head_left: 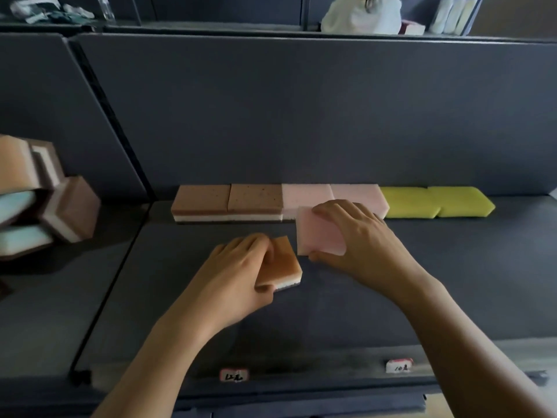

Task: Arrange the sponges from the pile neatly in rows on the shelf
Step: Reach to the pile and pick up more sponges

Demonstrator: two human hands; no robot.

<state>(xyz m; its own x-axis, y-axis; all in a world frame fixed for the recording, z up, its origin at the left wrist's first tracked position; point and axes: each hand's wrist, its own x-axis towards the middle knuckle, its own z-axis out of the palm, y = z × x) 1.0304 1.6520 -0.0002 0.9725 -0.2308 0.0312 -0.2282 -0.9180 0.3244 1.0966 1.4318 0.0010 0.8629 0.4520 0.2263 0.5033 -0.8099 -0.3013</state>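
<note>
A row of sponges lies against the back wall of the grey shelf (pixel 452 267): two brown sponges (pixel 229 199), two pink sponges (pixel 331 193) and two yellow sponges (pixel 437 200). My left hand (pixel 238 267) grips a brown layered sponge (pixel 284 260) in front of the row. Just in front of the pink pair, my right hand (pixel 358 233) holds a pink sponge (pixel 316 236), fingers over its top and thumb at its near edge. A pile of brown and pale blue sponges (pixel 45 200) sits on the neighbouring shelf at the left.
A dark divider (pixel 114 164) separates the shelf from the left section. Two price labels (pixel 235 375) are fixed on the front edge. Above the back wall, a person in white (pixel 361 16) and bottles (pixel 452 13) are visible.
</note>
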